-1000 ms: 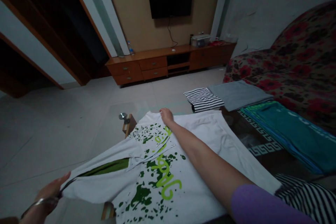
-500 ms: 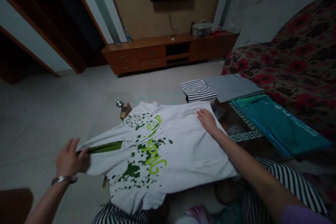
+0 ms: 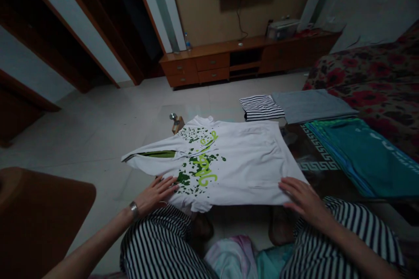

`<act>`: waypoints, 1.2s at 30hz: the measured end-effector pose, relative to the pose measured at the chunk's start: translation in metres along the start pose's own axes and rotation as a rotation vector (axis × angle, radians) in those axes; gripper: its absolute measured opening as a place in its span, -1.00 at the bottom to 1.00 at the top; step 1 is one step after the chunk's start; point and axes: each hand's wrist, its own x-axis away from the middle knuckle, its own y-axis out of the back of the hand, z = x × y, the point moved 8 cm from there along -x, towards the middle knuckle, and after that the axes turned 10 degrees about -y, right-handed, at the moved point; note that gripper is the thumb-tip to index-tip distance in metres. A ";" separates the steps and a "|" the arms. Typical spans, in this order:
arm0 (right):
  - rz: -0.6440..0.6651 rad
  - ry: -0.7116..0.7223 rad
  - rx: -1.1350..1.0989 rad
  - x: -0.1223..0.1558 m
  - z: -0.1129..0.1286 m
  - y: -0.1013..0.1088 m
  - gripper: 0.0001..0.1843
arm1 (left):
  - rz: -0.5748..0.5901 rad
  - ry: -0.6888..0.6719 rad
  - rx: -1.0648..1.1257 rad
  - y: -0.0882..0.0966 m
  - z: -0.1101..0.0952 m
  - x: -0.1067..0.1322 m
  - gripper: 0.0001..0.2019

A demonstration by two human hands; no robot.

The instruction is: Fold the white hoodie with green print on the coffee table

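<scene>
Hands have come back to the near hem: left hand (image 3: 156,192) and right hand (image 3: 303,195) lie flat, fingers spread, on the shirt (image 3: 229,170), now smoothed across the table (image 3: 322,170) beside folded clothes (image 3: 262,107).

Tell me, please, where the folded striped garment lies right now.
In the head view, the folded striped garment lies right of centre on the table's far side, just beyond the white T-shirt and beside the folded grey garment.
</scene>
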 end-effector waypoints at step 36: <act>0.076 -0.133 -0.266 0.065 0.013 0.099 -0.72 | 0.100 0.164 1.010 0.112 -0.058 0.036 -0.55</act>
